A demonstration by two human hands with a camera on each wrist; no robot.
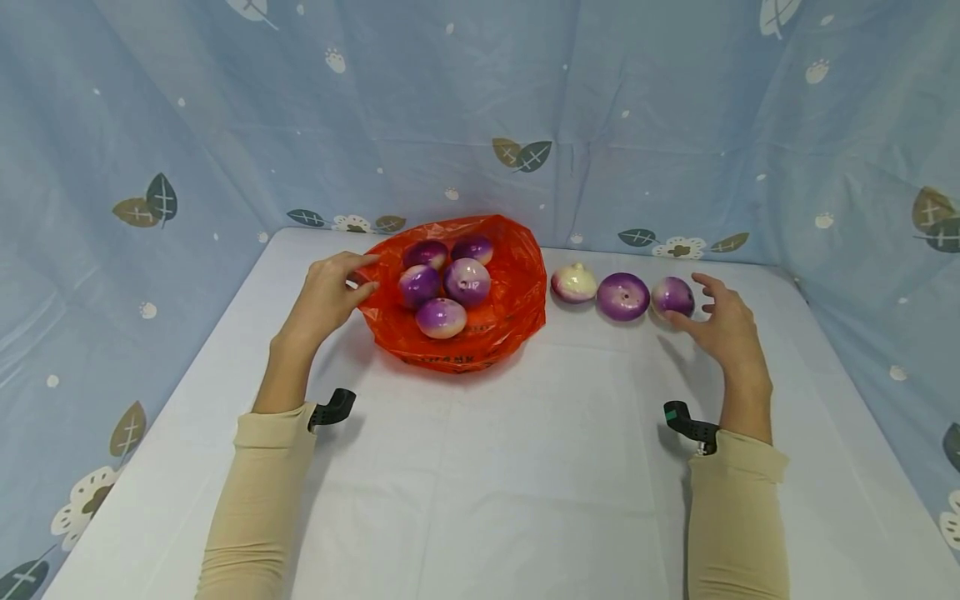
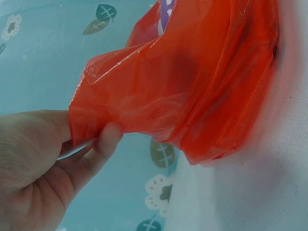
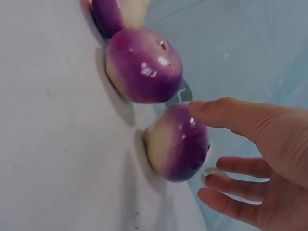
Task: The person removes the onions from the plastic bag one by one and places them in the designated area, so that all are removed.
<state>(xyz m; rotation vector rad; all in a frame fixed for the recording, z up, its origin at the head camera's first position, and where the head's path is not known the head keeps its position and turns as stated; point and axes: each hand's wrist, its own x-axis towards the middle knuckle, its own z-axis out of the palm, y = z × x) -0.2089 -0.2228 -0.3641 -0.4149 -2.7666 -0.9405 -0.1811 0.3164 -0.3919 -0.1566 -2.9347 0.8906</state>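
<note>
My left hand (image 1: 324, 298) pinches the left edge of a red plastic bag (image 1: 517, 292) between thumb and fingers. The bag lies wide open, with several glossy purple-and-white turnips (image 1: 467, 282) inside. In the left wrist view, the pinched plastic (image 2: 139, 91) is pulled out toward the hand. My right hand (image 1: 722, 327) is spread around the right side of the end turnip (image 1: 672, 298) in a row of three. The right wrist view has the thumb overlapping that turnip (image 3: 177, 144), while the other fingers extend loosely beside it.
Left of the end turnip lie a purple turnip (image 1: 623, 297) and a cream-topped one (image 1: 573, 283), the latter close to the bag's right rim. A white cloth covers the table (image 1: 487, 483). Behind it hangs a blue leaf-patterned curtain (image 1: 420, 100).
</note>
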